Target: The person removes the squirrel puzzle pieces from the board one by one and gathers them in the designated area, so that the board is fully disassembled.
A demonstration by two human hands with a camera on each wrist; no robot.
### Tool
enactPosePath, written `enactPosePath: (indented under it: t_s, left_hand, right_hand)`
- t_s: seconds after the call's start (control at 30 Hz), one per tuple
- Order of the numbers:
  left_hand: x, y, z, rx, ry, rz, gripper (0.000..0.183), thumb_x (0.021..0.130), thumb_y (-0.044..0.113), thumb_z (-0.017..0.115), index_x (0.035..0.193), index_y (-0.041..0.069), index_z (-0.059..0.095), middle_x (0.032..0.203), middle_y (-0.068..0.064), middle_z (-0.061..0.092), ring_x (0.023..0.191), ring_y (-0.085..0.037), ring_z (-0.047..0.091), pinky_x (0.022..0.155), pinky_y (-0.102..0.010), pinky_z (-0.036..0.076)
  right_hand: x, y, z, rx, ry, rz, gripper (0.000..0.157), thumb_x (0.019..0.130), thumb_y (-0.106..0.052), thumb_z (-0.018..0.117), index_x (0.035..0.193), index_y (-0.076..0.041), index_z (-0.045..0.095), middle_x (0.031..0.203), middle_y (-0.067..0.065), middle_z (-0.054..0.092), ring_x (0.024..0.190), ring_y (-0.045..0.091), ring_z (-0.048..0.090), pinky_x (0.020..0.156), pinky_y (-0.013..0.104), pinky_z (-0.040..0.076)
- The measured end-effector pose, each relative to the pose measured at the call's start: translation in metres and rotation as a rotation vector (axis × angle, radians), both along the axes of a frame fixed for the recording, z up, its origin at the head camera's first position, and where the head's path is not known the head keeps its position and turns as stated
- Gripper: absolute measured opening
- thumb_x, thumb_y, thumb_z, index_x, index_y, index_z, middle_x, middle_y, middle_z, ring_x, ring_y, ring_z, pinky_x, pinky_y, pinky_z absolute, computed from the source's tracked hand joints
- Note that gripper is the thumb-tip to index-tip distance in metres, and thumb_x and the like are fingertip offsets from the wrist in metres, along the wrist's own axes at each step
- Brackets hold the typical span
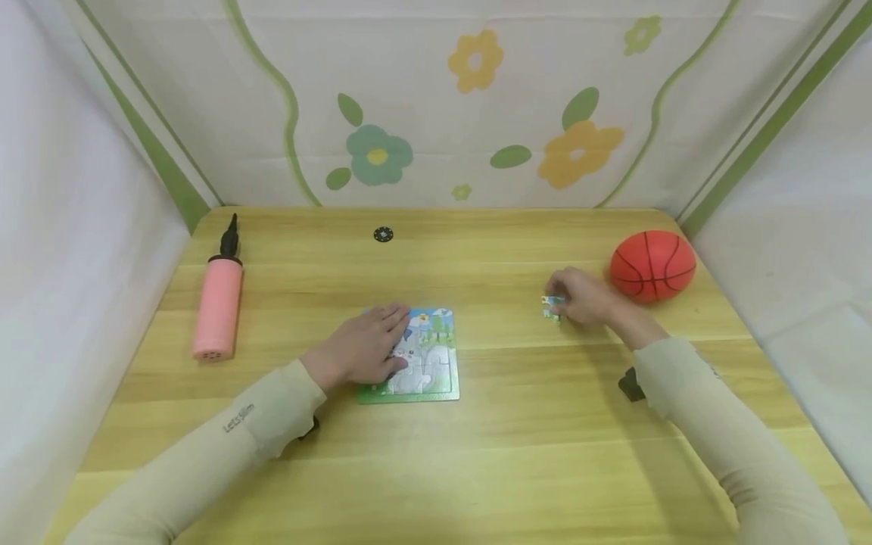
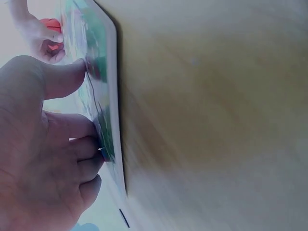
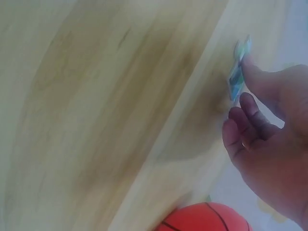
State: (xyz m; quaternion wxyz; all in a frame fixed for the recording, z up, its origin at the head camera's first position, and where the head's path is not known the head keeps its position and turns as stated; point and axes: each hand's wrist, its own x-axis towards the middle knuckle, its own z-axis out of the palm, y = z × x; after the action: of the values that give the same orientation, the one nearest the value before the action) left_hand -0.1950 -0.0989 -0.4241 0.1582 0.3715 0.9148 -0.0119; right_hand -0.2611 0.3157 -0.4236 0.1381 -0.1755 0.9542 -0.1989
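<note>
A square jigsaw puzzle (image 1: 439, 371) with a grey cartoon animal on a green and blue ground lies flat in the middle of the table. My left hand (image 1: 368, 344) rests on its left side, covering that part; the left wrist view shows the thumb and fingertips touching the puzzle's face. Farther right, my right hand (image 1: 584, 295) pinches a small puzzle piece (image 1: 550, 305) between thumb and fingers. The right wrist view shows this jigsaw piece (image 3: 236, 79) edge-on at the thumb tip, held above the wood.
A red toy basketball (image 1: 652, 266) sits just beyond the right hand. At the left lies a pink hand pump (image 1: 219, 306) with a black nozzle. A round black chip (image 1: 384, 235) is near the back edge. A flowered cloth (image 1: 436, 106) hangs behind the table (image 1: 504, 469).
</note>
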Motion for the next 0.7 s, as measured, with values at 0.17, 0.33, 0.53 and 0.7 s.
enactPosePath:
  t_s: [0.17,0.33,0.53,0.7]
  left_hand:
    - [0.001,-0.004,0.001,0.004,0.023,0.01,0.081,0.105,0.051,0.05,0.162,-0.002,0.027,0.173,-0.019,0.022,0.163,-0.035,0.022,0.136,-0.049,0.019]
    - [0.002,-0.011,0.002,0.085,0.062,0.017,0.085,0.105,0.05,0.051,0.161,-0.007,0.025,0.172,-0.023,0.022,0.163,-0.038,0.022,0.136,-0.05,0.019]
    - [0.002,-0.022,0.002,0.071,0.049,0.087,0.09,0.104,0.057,0.049,0.162,-0.008,0.022,0.173,-0.024,0.017,0.164,-0.038,0.017,0.137,-0.049,0.015]
    - [0.003,-0.027,-0.005,0.043,0.002,0.109,0.093,0.104,0.062,0.043,0.163,-0.006,0.02,0.174,-0.021,0.014,0.164,-0.036,0.015,0.137,-0.049,0.015]
  right_hand:
    - [-0.002,-0.036,0.006,-0.029,0.096,-0.015,0.032,0.099,-0.009,0.066,0.126,0.008,0.062,0.119,0.025,0.068,0.112,0.04,0.066,0.099,0.056,0.057]
    - [0.015,-0.112,0.012,-0.109,0.153,0.038,0.033,0.102,-0.014,0.061,0.129,0.005,0.063,0.117,0.019,0.072,0.106,0.032,0.07,0.091,0.046,0.063]
    - [0.038,-0.191,0.013,-0.08,0.09,0.206,0.046,0.098,-0.026,0.071,0.133,0.002,0.061,0.117,0.016,0.075,0.105,0.028,0.073,0.092,0.039,0.064]
    - [0.043,-0.22,0.006,0.049,0.124,0.243,0.069,0.091,-0.042,0.078,0.138,0.004,0.056,0.121,0.02,0.074,0.109,0.032,0.073,0.1,0.041,0.061]
